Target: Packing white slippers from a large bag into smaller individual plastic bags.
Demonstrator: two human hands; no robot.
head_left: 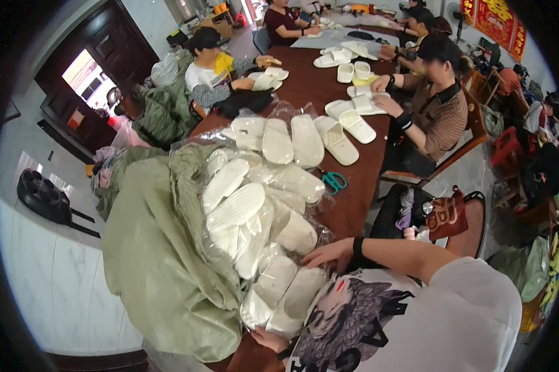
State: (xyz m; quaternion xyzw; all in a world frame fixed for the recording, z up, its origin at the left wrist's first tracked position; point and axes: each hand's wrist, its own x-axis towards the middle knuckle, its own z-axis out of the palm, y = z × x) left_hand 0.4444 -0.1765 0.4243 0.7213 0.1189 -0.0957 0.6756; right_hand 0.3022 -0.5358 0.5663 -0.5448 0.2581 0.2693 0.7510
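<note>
A pair of white slide slippers [290,296] in clear plastic lies on the table just in front of me. My right hand [329,253], with a black band at the wrist, rests at its far right side. The fingers there are stretched out over the plastic. Near the pair's lower edge is my left hand [270,340], its visible fingers extended against the wrapping and partly hidden. Beyond lies a heap of bagged white slippers [239,208], some sole up. Several more white slippers [292,141] stand at the heap's far end.
A large green sack [161,248] bulges at the table's left side. Teal-handled scissors [334,182] lie on the brown table [354,204]. Co-workers sit along both sides, one at the right [438,105] handling slippers. A chair [469,217] bearing a red bag stands to my right.
</note>
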